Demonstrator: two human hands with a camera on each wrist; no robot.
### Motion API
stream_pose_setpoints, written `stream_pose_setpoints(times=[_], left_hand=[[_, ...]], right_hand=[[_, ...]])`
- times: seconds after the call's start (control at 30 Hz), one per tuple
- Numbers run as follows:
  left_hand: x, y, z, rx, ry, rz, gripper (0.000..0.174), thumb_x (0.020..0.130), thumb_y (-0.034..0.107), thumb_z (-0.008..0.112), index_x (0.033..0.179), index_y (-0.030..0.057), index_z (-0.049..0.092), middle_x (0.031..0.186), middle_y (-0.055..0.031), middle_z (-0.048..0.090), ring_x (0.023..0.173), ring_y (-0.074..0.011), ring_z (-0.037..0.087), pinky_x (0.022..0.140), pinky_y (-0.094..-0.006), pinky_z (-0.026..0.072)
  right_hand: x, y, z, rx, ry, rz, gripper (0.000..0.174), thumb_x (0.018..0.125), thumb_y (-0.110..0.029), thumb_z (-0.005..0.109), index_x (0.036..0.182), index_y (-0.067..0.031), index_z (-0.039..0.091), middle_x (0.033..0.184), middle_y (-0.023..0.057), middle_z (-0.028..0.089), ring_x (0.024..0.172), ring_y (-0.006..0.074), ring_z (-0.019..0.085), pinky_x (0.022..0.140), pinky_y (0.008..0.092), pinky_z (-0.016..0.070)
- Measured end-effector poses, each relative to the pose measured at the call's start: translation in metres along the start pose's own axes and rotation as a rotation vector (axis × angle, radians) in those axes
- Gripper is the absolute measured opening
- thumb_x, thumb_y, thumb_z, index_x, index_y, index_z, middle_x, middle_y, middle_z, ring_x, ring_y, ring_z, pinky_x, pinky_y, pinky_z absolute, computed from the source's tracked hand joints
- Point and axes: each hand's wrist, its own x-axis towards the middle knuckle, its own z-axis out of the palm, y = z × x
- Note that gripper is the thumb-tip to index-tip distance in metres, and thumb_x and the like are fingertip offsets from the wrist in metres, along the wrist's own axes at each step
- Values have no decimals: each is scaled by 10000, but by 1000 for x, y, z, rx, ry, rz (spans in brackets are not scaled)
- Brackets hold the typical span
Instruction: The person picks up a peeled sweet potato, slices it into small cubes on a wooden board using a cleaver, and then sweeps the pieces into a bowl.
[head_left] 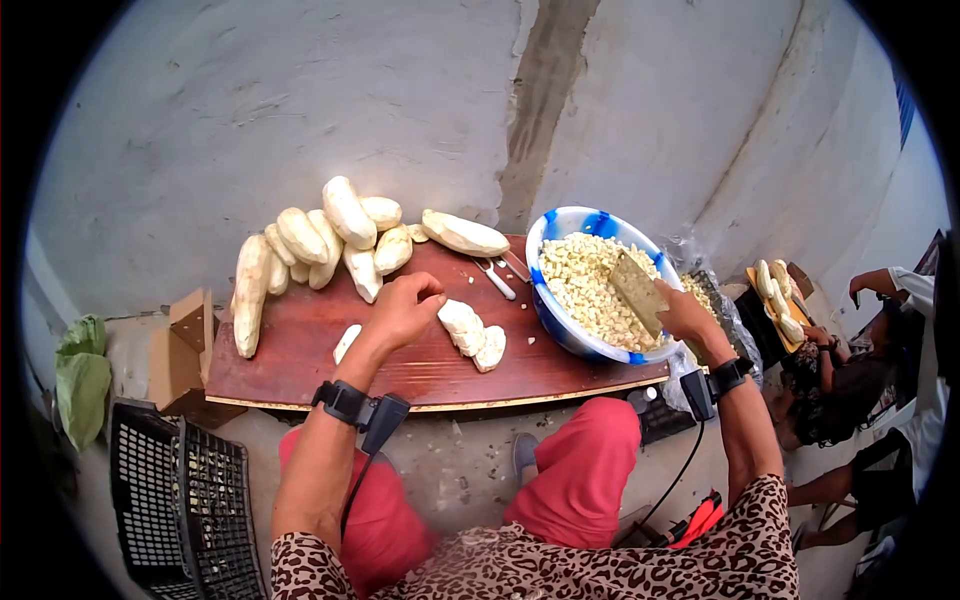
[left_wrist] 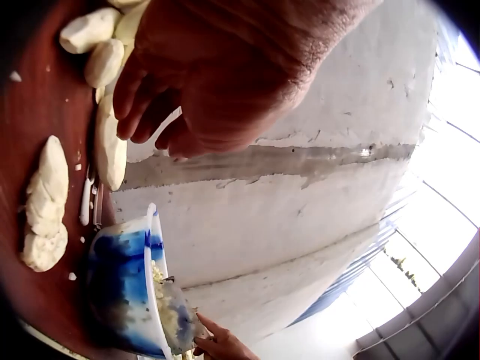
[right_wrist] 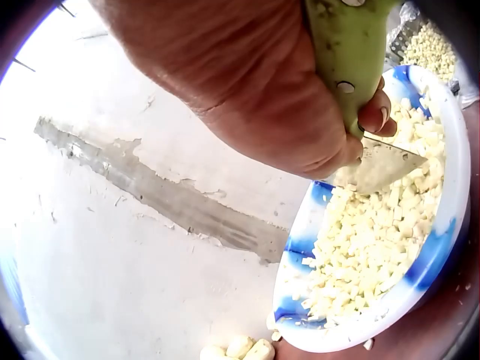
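Observation:
My right hand (head_left: 688, 308) grips the green handle of a cleaver (head_left: 636, 292); the broad blade is held over a blue-and-white basin (head_left: 552, 312) heaped with diced pale pieces (right_wrist: 375, 240). In the right wrist view the handle (right_wrist: 352, 56) runs through the fist, with the blade against the diced pieces. Above the table, my left hand (head_left: 404, 310) holds nothing, its fingers loosely bent. A peeled tuber cut into slices (head_left: 470, 335) lies just right of it, and a small cut piece (head_left: 347, 343) lies to its left.
Several whole peeled tubers (head_left: 300, 235) are piled along the back of the red-brown table (head_left: 430, 378). A white-handled tool (head_left: 497, 280) lies by the basin. Black crates (head_left: 185, 500) and a cardboard box (head_left: 183, 345) stand at left. Other people (head_left: 850, 370) are at right.

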Motion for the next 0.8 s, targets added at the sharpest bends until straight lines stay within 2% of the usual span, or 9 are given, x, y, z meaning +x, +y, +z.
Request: stream_pose_setpoints(times=[0.07, 0.17, 0.2, 0.3, 0.4, 0.5, 0.53, 0.63, 0.8], left_hand=[[-5, 4, -3, 40, -32, 6, 232, 846, 176, 657, 981, -12, 668, 922, -171, 698, 860, -289, 673, 777, -375, 517], [-9, 4, -8, 124, -105, 31, 242, 843, 167, 650, 991, -23, 654, 921, -186, 691, 855, -303, 668, 774, -380, 515], [-11, 4, -8, 150, -126, 46, 250, 840, 159, 649, 1001, -32, 642, 916, -186, 688, 851, -293, 665, 771, -373, 515], [-15, -1, -10, 218, -178, 66, 267, 836, 149, 649, 1018, -45, 632, 926, -205, 684, 874, -306, 670, 775, -378, 521], [-17, -4, -11, 290, -216, 64, 281, 835, 148, 650, 1031, -53, 633, 935, -218, 683, 889, -322, 677, 781, -387, 527], [-18, -7, -12, 339, -236, 77, 291, 832, 145, 651, 1038, -60, 633, 938, -221, 683, 883, -327, 677, 781, -389, 531], [-19, -9, -12, 349, -242, 85, 293, 831, 143, 652, 1039, -62, 633, 940, -221, 683, 880, -329, 677, 780, -389, 531], [-21, -10, -14, 336, -267, 83, 295, 833, 142, 652, 1043, -64, 632, 950, -226, 682, 884, -329, 676, 785, -387, 530], [-27, -9, -19, 317, -271, 69, 303, 834, 144, 655, 1049, -68, 629, 956, -230, 678, 889, -335, 672, 788, -394, 527]], right_hand=[[-17, -10, -16, 12, -37, 90, 701, 807, -106, 566, 1474, -68, 354, 986, 296, 663, 894, 412, 668, 791, 450, 535], [-2, 23, 8, -219, 182, -67, 690, 813, -115, 579, 1469, -88, 365, 941, 299, 666, 784, 386, 685, 715, 476, 544], [-5, 15, 5, -220, 184, -12, 688, 824, -110, 556, 1477, -103, 340, 934, 311, 658, 837, 423, 668, 732, 500, 531], [-5, -11, 4, -254, 207, 94, 678, 831, -99, 541, 1473, -94, 324, 937, 311, 654, 860, 437, 658, 759, 498, 522], [13, -17, 17, -245, 121, 31, 685, 800, -30, 513, 1461, -57, 335, 923, 278, 663, 864, 432, 661, 767, 489, 535], [24, -24, 26, -167, 81, -42, 673, 804, -34, 516, 1453, -38, 337, 952, 292, 660, 895, 431, 659, 783, 481, 531], [21, -26, 22, -37, 89, -76, 682, 817, -68, 545, 1466, -59, 336, 996, 300, 654, 940, 430, 650, 814, 478, 519], [3, -35, 10, 40, 31, -149, 680, 830, -104, 573, 1472, -95, 352, 1028, 302, 648, 970, 426, 643, 839, 475, 508], [-30, -41, -21, -115, -16, -221, 667, 834, -119, 586, 1469, -163, 385, 950, 283, 660, 886, 412, 655, 806, 469, 509]])
